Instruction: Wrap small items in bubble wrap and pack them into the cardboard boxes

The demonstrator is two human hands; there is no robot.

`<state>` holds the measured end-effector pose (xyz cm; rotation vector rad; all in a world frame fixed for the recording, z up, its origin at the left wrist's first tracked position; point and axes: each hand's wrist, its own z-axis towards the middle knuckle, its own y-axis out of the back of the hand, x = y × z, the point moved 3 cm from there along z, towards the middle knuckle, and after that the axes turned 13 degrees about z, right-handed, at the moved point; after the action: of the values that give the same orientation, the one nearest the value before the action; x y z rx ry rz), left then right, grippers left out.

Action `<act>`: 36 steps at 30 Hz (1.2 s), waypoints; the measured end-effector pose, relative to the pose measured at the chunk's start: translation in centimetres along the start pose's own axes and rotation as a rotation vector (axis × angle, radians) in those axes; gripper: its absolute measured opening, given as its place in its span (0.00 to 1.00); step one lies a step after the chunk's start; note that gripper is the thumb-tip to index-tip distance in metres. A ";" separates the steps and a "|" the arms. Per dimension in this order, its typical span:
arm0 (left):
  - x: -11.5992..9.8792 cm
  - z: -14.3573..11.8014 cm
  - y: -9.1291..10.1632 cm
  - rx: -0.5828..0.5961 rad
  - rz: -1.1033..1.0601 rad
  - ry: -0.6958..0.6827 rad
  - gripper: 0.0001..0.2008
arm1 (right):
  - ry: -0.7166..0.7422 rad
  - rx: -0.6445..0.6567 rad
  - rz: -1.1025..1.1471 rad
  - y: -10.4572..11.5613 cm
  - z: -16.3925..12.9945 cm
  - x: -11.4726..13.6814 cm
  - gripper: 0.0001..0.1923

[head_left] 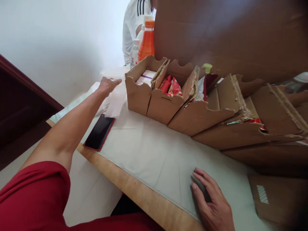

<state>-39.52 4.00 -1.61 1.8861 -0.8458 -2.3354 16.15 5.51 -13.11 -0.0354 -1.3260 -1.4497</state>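
Well, my left hand [110, 86] is stretched out left of centre, in the upper half of the frame, near a thin whitish sheet [115, 105] on the pale table cover [144, 144] and just left of the first cardboard box [138, 98]. That sheet looks like film or thin paper, blurred enough that I can't tell which; I'd judge it very light, limp and easy to crease, best pinched at a loose edge. The box seems light and stiff, its cut rims rough, so I'd take hold of it by the two side walls rather than the scalloped front. The white packs [149, 74] inside look squared and firm; the red packets [175, 88] in the next box would, I think, be soft and crackly, better held lightly by a corner.

As for my hands, the left has its fingers pointing towards the box, but whether they pinch anything I cannot tell from this angle. My right hand [213, 202] lies at the lower right of the frame, relaxed, fingers loosely spread and slightly bent, resting by the table's near edge with nothing in its grasp. The phone [99, 132] lies below my left hand, apart from it.
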 end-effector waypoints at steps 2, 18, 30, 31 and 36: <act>1.0 0.1 1.7 -0.024 0.202 -0.019 0.13 | -0.004 -0.014 -0.005 0.1 -0.1 -0.1 0.13; 3.7 -1.5 6.4 -0.110 0.797 -0.217 0.07 | 0.136 0.009 -0.038 0.0 0.4 0.0 0.12; -6.1 -7.9 11.9 -0.142 0.000 -0.160 0.11 | 0.194 -0.047 0.025 -0.2 0.5 0.3 0.10; -6.3 -9.6 12.0 -0.110 -0.054 -0.148 0.11 | 0.180 -0.043 0.055 0.0 0.5 0.5 0.10; -7.1 -18.9 11.7 0.211 -0.191 0.052 0.09 | 0.018 0.045 0.299 1.8 2.2 2.2 0.12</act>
<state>-23.99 -10.92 7.37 2.1910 -0.9825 -2.3717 15.20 6.06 -9.65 -0.1835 -1.2776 -1.1645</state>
